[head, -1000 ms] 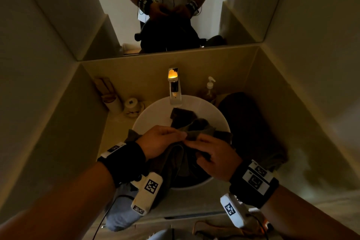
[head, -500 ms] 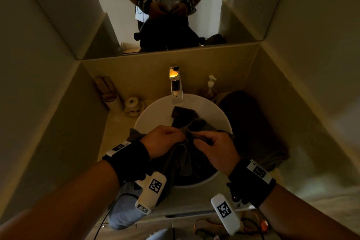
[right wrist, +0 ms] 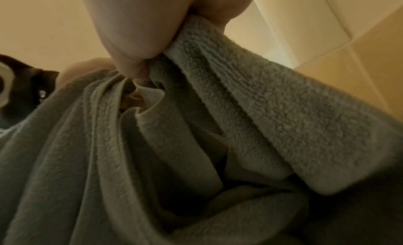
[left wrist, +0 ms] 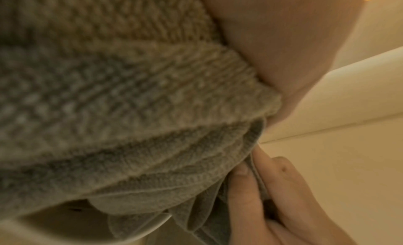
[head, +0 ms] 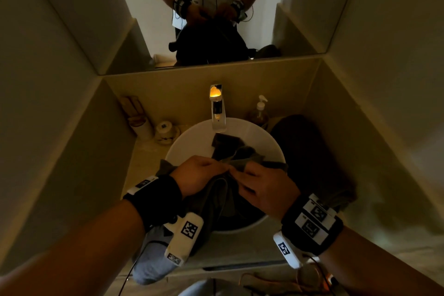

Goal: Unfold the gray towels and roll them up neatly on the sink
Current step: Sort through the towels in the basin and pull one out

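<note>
A gray towel (head: 217, 199) hangs bunched over the round white sink (head: 189, 142), one end lying in the bowl near the faucet. My left hand (head: 201, 173) and right hand (head: 262, 182) meet above the bowl, and each pinches the towel's upper edge. In the left wrist view the gray towel (left wrist: 130, 110) fills the frame, and my right hand's fingers (left wrist: 246, 185) pinch a fold of it. The right wrist view shows my right hand (right wrist: 150, 46) clamping the ribbed towel (right wrist: 218, 128), which falls in deep folds.
A faucet (head: 217, 108) with an orange glow stands behind the bowl. A soap pump bottle (head: 259, 113) is at the back right, and a cup (head: 141, 125) and small jar (head: 165, 130) at the back left. Another dark towel (head: 312, 163) lies right of the sink. A mirror (head: 211, 12) is above.
Both hands have stayed together over the bowl, shifting their pinch slightly along the towel's edge. The towel hangs much as before.
</note>
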`<state>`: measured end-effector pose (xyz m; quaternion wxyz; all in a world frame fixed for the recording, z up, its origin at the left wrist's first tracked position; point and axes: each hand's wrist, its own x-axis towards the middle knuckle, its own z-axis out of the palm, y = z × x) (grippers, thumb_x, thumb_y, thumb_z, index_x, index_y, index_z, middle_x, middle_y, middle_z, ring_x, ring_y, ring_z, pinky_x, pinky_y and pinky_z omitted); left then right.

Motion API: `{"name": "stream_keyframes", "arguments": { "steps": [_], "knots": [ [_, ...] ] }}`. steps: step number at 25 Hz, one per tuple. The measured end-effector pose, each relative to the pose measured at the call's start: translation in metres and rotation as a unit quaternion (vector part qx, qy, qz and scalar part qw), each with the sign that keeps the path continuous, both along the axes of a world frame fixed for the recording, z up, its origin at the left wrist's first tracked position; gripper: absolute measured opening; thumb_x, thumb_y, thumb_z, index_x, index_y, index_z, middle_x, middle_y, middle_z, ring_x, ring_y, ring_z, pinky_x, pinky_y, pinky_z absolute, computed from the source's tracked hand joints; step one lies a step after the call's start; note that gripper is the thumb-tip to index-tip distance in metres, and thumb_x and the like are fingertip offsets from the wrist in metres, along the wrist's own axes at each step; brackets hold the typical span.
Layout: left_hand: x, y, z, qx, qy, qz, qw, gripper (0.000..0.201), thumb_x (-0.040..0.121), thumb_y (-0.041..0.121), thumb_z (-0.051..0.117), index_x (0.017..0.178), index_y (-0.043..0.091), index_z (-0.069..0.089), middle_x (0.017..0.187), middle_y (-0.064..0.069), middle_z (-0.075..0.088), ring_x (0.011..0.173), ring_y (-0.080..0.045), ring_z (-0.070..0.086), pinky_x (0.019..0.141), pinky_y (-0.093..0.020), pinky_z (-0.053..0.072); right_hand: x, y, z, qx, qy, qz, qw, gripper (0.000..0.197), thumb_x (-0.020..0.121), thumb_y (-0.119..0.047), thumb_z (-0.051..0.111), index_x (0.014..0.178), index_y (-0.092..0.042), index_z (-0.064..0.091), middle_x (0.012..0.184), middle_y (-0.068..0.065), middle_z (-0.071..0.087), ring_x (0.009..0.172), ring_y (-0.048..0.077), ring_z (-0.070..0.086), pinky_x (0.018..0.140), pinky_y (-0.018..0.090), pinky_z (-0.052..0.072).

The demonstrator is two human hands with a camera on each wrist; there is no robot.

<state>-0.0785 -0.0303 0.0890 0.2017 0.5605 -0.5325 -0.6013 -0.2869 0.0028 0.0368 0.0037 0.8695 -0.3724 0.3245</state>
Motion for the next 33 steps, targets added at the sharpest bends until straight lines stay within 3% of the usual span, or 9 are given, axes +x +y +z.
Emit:
{"name": "stream_keyframes", "arguments": {
  "steps": [5, 11, 15, 20, 23, 25, 29, 31, 33],
  "knots": [
    [0.009, -0.010, 0.020, -0.095, -0.037, 0.034, 0.994, 0.024, 0.097, 0.019, 0.061, 0.077, 0.022, 0.075, 0.075, 0.013, 0.074, 0.071, 0.004, 0.066, 0.067, -0.006, 0.049, -0.016, -0.014, -0.011, 0.269, -0.133, -0.106, 0.948, 0.052, 0.081, -0.014, 0.071, 0.131, -0.024, 0.060, 0.126, 0.003, 0.060, 0.115, 0.014, 0.056, 0.103, 0.030, 0.045],
    [0.034, -0.026, 0.043, -0.129, 0.028, 0.127, 0.983, 0.032, 0.096, 0.013, 0.060, 0.068, 0.022, 0.072, 0.063, 0.010, 0.070, 0.062, -0.001, 0.064, 0.061, -0.012, 0.051, -0.065, -0.025, -0.039, 0.383, -0.108, -0.265, 0.878, 0.025, 0.085, -0.018, 0.070, 0.109, -0.023, 0.069, 0.109, 0.003, 0.066, 0.105, 0.025, 0.063, 0.088, 0.028, 0.046],
    [0.039, -0.036, 0.061, -0.161, 0.025, 0.178, 0.970, 0.018, 0.095, 0.013, 0.062, 0.079, 0.014, 0.071, 0.066, 0.011, 0.071, 0.064, -0.001, 0.065, 0.063, -0.011, 0.052, -0.070, -0.021, -0.009, 0.354, -0.205, -0.307, 0.859, 0.018, 0.086, -0.019, 0.069, 0.094, -0.033, 0.062, 0.084, -0.010, 0.066, 0.087, 0.019, 0.066, 0.075, 0.032, 0.052],
    [0.038, -0.035, 0.098, -0.155, 0.025, 0.085, 0.984, 0.016, 0.095, 0.021, 0.062, 0.088, 0.012, 0.073, 0.082, -0.001, 0.075, 0.074, -0.012, 0.070, 0.063, -0.016, 0.056, -0.048, -0.019, 0.081, 0.234, -0.137, -0.097, 0.958, 0.058, 0.078, -0.050, 0.074, 0.129, -0.040, 0.049, 0.121, -0.023, 0.052, 0.117, -0.003, 0.047, 0.095, 0.024, 0.042],
    [0.029, -0.024, 0.113, -0.162, 0.014, -0.030, 0.986, 0.011, 0.075, 0.034, 0.079, 0.075, 0.023, 0.079, 0.079, 0.001, 0.076, 0.073, -0.010, 0.071, 0.065, -0.017, 0.056, -0.007, -0.038, 0.131, 0.308, -0.099, 0.037, 0.946, 0.083, 0.079, -0.040, 0.077, 0.147, -0.042, 0.029, 0.140, -0.031, 0.033, 0.126, -0.025, 0.023, 0.102, 0.005, 0.023],
    [0.030, -0.020, 0.115, -0.152, 0.042, -0.086, 0.984, 0.028, 0.059, 0.049, 0.086, 0.073, 0.025, 0.080, 0.077, 0.000, 0.076, 0.069, -0.010, 0.071, 0.065, -0.019, 0.056, 0.018, -0.059, 0.140, 0.371, -0.068, 0.088, 0.922, 0.085, 0.078, -0.040, 0.079, 0.149, -0.038, 0.033, 0.148, -0.015, 0.042, 0.135, -0.005, 0.036, 0.111, 0.020, 0.031],
    [0.049, -0.020, 0.113, -0.159, 0.048, -0.126, 0.978, 0.052, 0.055, 0.065, 0.085, 0.086, 0.024, 0.081, 0.086, -0.003, 0.078, 0.078, -0.012, 0.071, 0.071, -0.019, 0.058, 0.043, -0.074, 0.136, 0.527, -0.181, 0.177, 0.811, 0.030, 0.084, -0.033, 0.069, 0.113, -0.027, 0.065, 0.109, -0.002, 0.070, 0.104, 0.019, 0.067, 0.093, 0.036, 0.053],
    [0.054, -0.018, 0.113, -0.176, 0.023, -0.109, 0.978, 0.012, 0.078, 0.042, 0.080, 0.081, 0.030, 0.082, 0.084, 0.002, 0.078, 0.077, -0.006, 0.071, 0.070, -0.015, 0.055, 0.050, -0.077, 0.134, 0.506, -0.186, 0.160, 0.827, 0.003, 0.088, -0.026, 0.067, 0.092, -0.025, 0.068, 0.087, -0.004, 0.070, 0.084, 0.015, 0.067, 0.080, 0.033, 0.054],
    [0.059, -0.016, 0.111, -0.196, -0.002, -0.084, 0.977, 0.012, 0.081, 0.040, 0.072, 0.078, 0.032, 0.081, 0.084, 0.005, 0.078, 0.078, -0.004, 0.070, 0.072, -0.015, 0.054, 0.050, -0.080, 0.137, 0.424, -0.182, 0.131, 0.878, 0.014, 0.090, -0.023, 0.068, 0.076, -0.024, 0.065, 0.072, -0.004, 0.064, 0.070, 0.012, 0.062, 0.070, 0.032, 0.051]
  ]
}}
